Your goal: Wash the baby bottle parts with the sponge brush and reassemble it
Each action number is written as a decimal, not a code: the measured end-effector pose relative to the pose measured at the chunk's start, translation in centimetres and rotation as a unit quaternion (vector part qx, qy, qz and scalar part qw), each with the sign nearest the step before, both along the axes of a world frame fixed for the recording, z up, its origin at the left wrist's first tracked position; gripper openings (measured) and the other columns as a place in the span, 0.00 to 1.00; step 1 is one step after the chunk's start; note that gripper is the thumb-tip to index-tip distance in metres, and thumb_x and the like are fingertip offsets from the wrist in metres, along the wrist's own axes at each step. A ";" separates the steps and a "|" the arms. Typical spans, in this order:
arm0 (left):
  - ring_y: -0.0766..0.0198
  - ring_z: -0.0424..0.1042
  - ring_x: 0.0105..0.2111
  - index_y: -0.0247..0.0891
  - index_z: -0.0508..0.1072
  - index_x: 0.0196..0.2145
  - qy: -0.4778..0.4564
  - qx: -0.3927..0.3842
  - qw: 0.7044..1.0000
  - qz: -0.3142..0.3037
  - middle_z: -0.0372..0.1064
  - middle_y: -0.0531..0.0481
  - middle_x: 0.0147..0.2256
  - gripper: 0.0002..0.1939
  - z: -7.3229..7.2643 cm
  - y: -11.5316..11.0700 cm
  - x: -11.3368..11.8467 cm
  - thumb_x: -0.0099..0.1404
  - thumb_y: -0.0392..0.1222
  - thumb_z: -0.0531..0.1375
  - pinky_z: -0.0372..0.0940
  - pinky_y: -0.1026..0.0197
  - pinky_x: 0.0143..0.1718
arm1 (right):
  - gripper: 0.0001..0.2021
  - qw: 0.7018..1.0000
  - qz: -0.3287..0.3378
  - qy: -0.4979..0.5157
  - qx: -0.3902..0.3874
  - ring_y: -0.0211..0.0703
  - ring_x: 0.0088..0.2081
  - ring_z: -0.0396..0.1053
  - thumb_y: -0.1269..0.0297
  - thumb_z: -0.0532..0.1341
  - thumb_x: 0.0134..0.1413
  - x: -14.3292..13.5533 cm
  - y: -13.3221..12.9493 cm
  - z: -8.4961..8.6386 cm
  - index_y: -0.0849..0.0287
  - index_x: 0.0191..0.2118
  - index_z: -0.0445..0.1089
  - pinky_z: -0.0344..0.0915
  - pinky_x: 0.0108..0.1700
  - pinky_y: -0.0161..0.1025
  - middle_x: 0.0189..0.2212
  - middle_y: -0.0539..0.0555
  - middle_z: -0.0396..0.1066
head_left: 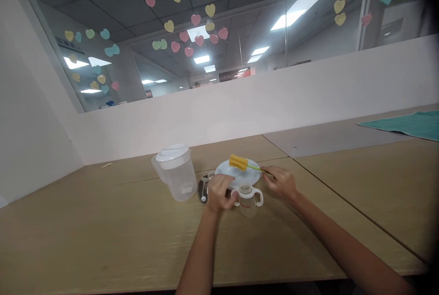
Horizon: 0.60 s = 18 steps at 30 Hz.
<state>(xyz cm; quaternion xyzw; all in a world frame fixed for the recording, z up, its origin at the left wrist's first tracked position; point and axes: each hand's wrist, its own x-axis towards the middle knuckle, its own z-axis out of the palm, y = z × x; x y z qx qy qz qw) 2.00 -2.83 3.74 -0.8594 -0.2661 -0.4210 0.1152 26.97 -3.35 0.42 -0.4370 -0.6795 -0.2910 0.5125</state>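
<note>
My left hand grips the left handle of a small clear two-handled cup standing upright on the wooden table. Just behind the cup lies a white plate. A bottle brush with a yellow sponge head and a thin green handle rests across the plate. My right hand holds the end of that green handle at the plate's right edge. Something small and dark with a metal rim lies partly hidden behind my left hand.
A translucent lidded pitcher stands left of the plate. A teal cloth lies at the far right of the table. A white partition wall with glass above runs along the back.
</note>
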 end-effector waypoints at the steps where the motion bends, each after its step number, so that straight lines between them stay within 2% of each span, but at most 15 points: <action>1: 0.55 0.69 0.40 0.37 0.70 0.41 0.027 0.017 0.998 -0.050 0.71 0.41 0.39 0.20 -0.3 -0.5 0.8 0.56 0.51 0.54 0.64 0.54 0.43 | 0.09 1.000 0.000 0.000 0.000 0.38 0.31 0.72 0.67 0.56 0.53 0.0 0.0 0.0 0.58 0.37 0.73 0.65 0.34 0.34 0.31 0.51 0.76; 4: 0.56 0.69 0.41 0.38 0.68 0.46 0.056 0.024 0.993 -0.099 0.70 0.41 0.41 0.20 -1.3 -1.7 3.3 0.57 0.48 0.55 0.65 0.55 0.42 | 0.09 1.000 -0.005 0.006 0.002 0.39 0.31 0.73 0.68 0.56 0.53 -0.1 -0.2 0.2 0.57 0.37 0.73 0.65 0.34 0.34 0.31 0.52 0.76; 7: 0.56 0.68 0.44 0.37 0.66 0.48 0.004 0.007 0.994 -0.108 0.68 0.40 0.42 0.21 -2.3 -2.4 5.1 0.58 0.47 0.56 0.66 0.55 0.43 | 0.10 1.000 -0.005 0.010 -0.002 0.39 0.32 0.73 0.68 0.55 0.53 -0.2 -0.3 0.3 0.57 0.37 0.74 0.65 0.33 0.34 0.32 0.52 0.76; 10: 0.54 0.66 0.46 0.35 0.62 0.51 -0.060 -0.036 0.993 -0.098 0.64 0.38 0.45 0.30 -2.8 -2.4 5.7 0.54 0.52 0.60 0.67 0.54 0.44 | 0.10 1.000 -0.001 0.014 -0.001 0.39 0.32 0.73 0.68 0.55 0.53 -0.2 -0.3 0.3 0.57 0.36 0.74 0.66 0.35 0.34 0.32 0.52 0.76; 12: 0.52 0.65 0.47 0.35 0.61 0.52 -0.086 -0.045 0.990 -0.099 0.62 0.37 0.46 0.34 -2.5 -2.4 5.7 0.51 0.55 0.62 0.67 0.52 0.44 | 0.10 1.000 0.000 0.019 0.003 0.39 0.33 0.73 0.67 0.55 0.53 -0.1 -0.3 0.4 0.57 0.36 0.74 0.67 0.36 0.34 0.32 0.52 0.76; 14: 0.52 0.64 0.47 0.36 0.61 0.51 -0.137 -0.030 0.985 -0.102 0.61 0.37 0.46 0.33 -1.1 -2.9 5.8 0.52 0.54 0.62 0.66 0.51 0.45 | 0.10 1.000 -0.004 0.026 0.007 0.40 0.33 0.73 0.67 0.55 0.53 0.0 -0.4 0.5 0.58 0.36 0.74 0.67 0.37 0.35 0.32 0.53 0.76; 15: 0.52 0.64 0.47 0.36 0.60 0.50 -0.185 -0.020 0.977 -0.100 0.61 0.38 0.46 0.30 0.1 -3.5 5.8 0.54 0.52 0.61 0.65 0.50 0.46 | 0.10 1.000 -0.006 0.030 0.009 0.40 0.33 0.73 0.67 0.55 0.53 0.0 -0.4 0.6 0.58 0.37 0.74 0.67 0.37 0.35 0.32 0.53 0.76; 17: 0.55 0.66 0.44 0.37 0.59 0.51 -0.282 -0.009 0.954 -0.104 0.61 0.39 0.46 0.27 3.2 -5.5 6.0 0.57 0.50 0.59 0.65 0.49 0.47 | 0.10 0.999 -0.008 0.035 0.015 0.40 0.32 0.73 0.67 0.56 0.53 0.1 -0.5 0.7 0.57 0.37 0.74 0.66 0.36 0.35 0.32 0.53 0.76; 18: 0.56 0.67 0.44 0.38 0.58 0.53 -0.316 -0.019 0.940 -0.130 0.61 0.39 0.46 0.28 5.0 -6.8 6.1 0.58 0.50 0.58 0.65 0.50 0.47 | 0.09 0.999 -0.007 0.038 0.018 0.40 0.32 0.73 0.67 0.56 0.53 0.1 -0.5 0.8 0.58 0.36 0.74 0.66 0.36 0.34 0.32 0.53 0.76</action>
